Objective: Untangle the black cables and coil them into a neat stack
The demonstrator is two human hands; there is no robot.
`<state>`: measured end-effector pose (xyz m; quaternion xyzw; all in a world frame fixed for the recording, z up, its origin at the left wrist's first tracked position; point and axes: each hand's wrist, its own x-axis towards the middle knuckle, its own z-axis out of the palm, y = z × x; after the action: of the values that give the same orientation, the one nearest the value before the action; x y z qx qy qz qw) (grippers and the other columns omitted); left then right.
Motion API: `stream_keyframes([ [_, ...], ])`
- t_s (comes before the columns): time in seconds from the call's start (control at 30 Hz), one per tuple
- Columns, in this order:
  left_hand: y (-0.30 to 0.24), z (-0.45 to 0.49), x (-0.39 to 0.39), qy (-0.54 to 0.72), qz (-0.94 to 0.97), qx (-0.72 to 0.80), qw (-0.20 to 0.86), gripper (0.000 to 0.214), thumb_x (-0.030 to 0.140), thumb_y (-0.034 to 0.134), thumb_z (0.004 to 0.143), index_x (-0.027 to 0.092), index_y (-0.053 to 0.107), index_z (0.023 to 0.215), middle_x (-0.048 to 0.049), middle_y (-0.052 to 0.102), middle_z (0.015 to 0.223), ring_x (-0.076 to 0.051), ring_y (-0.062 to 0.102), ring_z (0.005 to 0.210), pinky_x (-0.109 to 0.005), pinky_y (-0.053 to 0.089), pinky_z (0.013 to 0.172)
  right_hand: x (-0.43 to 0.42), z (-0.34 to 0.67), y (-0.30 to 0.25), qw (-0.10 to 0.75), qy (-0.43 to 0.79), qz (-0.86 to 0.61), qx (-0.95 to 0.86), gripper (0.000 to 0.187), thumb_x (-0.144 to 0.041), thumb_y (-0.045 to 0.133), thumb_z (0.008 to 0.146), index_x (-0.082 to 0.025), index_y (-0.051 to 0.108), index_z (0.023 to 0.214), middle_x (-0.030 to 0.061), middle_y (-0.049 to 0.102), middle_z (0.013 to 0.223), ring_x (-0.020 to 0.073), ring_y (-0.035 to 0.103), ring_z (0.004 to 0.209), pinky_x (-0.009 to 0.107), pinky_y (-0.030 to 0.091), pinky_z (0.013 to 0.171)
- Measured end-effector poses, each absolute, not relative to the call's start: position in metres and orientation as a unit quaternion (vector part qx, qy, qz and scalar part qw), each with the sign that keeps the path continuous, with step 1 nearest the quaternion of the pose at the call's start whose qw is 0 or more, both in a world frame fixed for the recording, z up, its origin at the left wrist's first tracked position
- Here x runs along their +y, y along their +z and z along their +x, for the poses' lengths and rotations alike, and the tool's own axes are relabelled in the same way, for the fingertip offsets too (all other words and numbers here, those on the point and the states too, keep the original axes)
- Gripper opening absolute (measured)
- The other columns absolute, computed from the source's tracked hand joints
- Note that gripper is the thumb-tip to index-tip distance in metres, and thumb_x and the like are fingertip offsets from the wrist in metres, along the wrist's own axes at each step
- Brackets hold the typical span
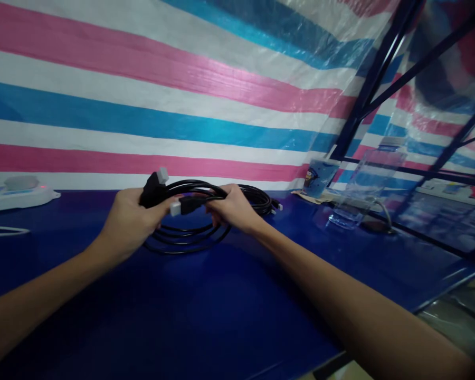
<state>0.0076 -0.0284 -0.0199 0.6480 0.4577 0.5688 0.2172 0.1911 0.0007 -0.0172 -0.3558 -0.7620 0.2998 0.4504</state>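
Cable (190, 184) in hands (129, 219), glossy black loops

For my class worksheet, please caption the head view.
Bare left hand and right hand hold a coiled, white-tipped black cable at a glossy blue tabletop.

The cable (190, 184) is black, the tabletop (174, 316) deep blue, the sheeting (162, 58) striped pink, white and blue.

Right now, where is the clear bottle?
In the head view, the clear bottle stands on the right side of the blue table, just right of the blue cup and well right of the person's right hand.
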Motion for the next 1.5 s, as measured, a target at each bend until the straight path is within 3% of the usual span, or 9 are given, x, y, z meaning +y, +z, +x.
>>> stream_keyframes([
  [0.23, -0.027, 0.001, -0.026, 0.546, 0.655, 0.446, 0.273, 0.039, 0.037, 0.073, 0.065, 0.019, 0.048, 0.041, 0.0030, 0.042, 0.038, -0.008, 0.038, 0.038, -0.022, 0.030, 0.039, -0.003, 0.192, -0.035, 0.465, 0.325, -0.386, -0.728, 0.031, -0.030, 0.059, 0.079, -0.017, 0.052, 0.052, -0.0028, 0.048, 0.043, 0.0073, 0.045, 0.039, 0.021, 0.037, 0.042],
  [0.43, -0.040, -0.007, -0.007, 0.420, 0.646, 0.345, 0.536, 0.042, 0.030, 0.068, 0.075, 0.022, 0.044, 0.042, 0.0048, 0.037, 0.040, -0.010, 0.048, 0.046, -0.029, 0.053, 0.078, -0.001, 0.203, -0.040, 0.449, 0.518, -0.317, -0.656, 0.020, -0.033, 0.061, 0.080, -0.015, 0.059, 0.073, -0.0091, 0.039, 0.041, 0.0052, 0.036, 0.037, 0.023, 0.044, 0.054],
  [0.6, -0.032, -0.002, -0.013, 0.447, 0.575, 0.309, 0.612, 0.049, 0.047, 0.063, 0.081, 0.019, 0.044, 0.047, 0.0052, 0.038, 0.044, -0.005, 0.038, 0.035, -0.022, 0.050, 0.049, -0.002, 0.207, -0.031, 0.455, 0.442, -0.336, -0.696, 0.019, -0.034, 0.052, 0.088, -0.016, 0.055, 0.094, -0.0081, 0.044, 0.054, 0.0059, 0.042, 0.038, 0.023, 0.042, 0.046],
  [0.77, -0.025, -0.012, -0.016, 0.361, 0.602, 0.262, 0.662, 0.054, 0.049, 0.071, 0.073, 0.016, 0.037, 0.045, 0.0070, 0.029, 0.036, -0.001, 0.021, 0.028, -0.016, 0.030, 0.032, -0.002, 0.209, -0.026, 0.443, 0.245, -0.309, -0.805, 0.017, -0.030, 0.056, 0.087, -0.013, 0.056, 0.087, 0.0032, 0.061, 0.076, 0.0114, 0.058, 0.066, 0.024, 0.046, 0.060],
  [0.93, -0.020, -0.003, -0.014, 0.350, 0.656, 0.337, 0.577, 0.051, 0.032, 0.070, 0.067, 0.019, 0.029, 0.040, 0.0070, 0.018, 0.034, -0.004, 0.023, 0.029, -0.021, 0.029, 0.034, -0.012, 0.210, -0.014, 0.395, 0.433, -0.282, -0.759, 0.017, -0.026, 0.054, 0.086, -0.013, 0.061, 0.093, -0.0073, 0.046, 0.048, 0.0066, 0.042, 0.036, 0.020, 0.037, 0.039],
  [1.1, -0.019, 0.007, -0.014, 0.399, 0.696, 0.388, 0.453, 0.043, 0.033, 0.069, 0.067, 0.020, 0.038, 0.040, 0.0062, 0.024, 0.034, -0.008, 0.034, 0.028, -0.024, 0.031, 0.035, -0.011, 0.212, -0.016, 0.321, 0.542, -0.310, -0.712, 0.038, -0.040, 0.055, 0.087, -0.011, 0.061, 0.062, -0.0054, 0.043, 0.041, 0.0044, 0.035, 0.031, 0.021, 0.042, 0.040],
  [1.23, -0.021, 0.010, -0.018, 0.467, 0.655, 0.361, 0.472, 0.050, 0.034, 0.067, 0.072, 0.019, 0.033, 0.039, 0.0072, 0.023, 0.032, -0.004, 0.027, 0.028, -0.023, 0.042, 0.045, -0.005, 0.211, -0.020, 0.341, 0.555, -0.322, -0.687, 0.038, -0.046, 0.058, 0.085, -0.012, 0.062, 0.070, -0.0050, 0.048, 0.048, 0.0028, 0.032, 0.032, 0.019, 0.039, 0.037],
  [1.37, -0.015, 0.015, -0.031, 0.479, 0.633, 0.300, 0.529, 0.056, 0.043, 0.065, 0.076, 0.019, 0.029, 0.041, 0.0080, 0.019, 0.034, -0.004, 0.028, 0.028, -0.024, 0.048, 0.051, 0.002, 0.210, -0.027, 0.374, 0.606, -0.299, -0.635, 0.047, -0.044, 0.059, 0.085, -0.017, 0.038, 0.052, -0.0088, 0.032, 0.040, 0.0033, 0.025, 0.031, 0.017, 0.025, 0.030],
  [1.5, -0.009, 0.016, -0.039, 0.349, 0.624, 0.311, 0.627, 0.054, 0.053, 0.068, 0.072, 0.019, 0.032, 0.049, 0.0091, 0.021, 0.037, -0.001, 0.014, 0.028, -0.019, 0.022, 0.030, 0.001, 0.211, -0.023, 0.370, 0.583, -0.300, -0.658, 0.047, -0.039, 0.060, 0.085, -0.020, 0.033, 0.052, -0.0102, 0.026, 0.038, 0.0046, 0.024, 0.031, 0.021, 0.036, 0.036],
])
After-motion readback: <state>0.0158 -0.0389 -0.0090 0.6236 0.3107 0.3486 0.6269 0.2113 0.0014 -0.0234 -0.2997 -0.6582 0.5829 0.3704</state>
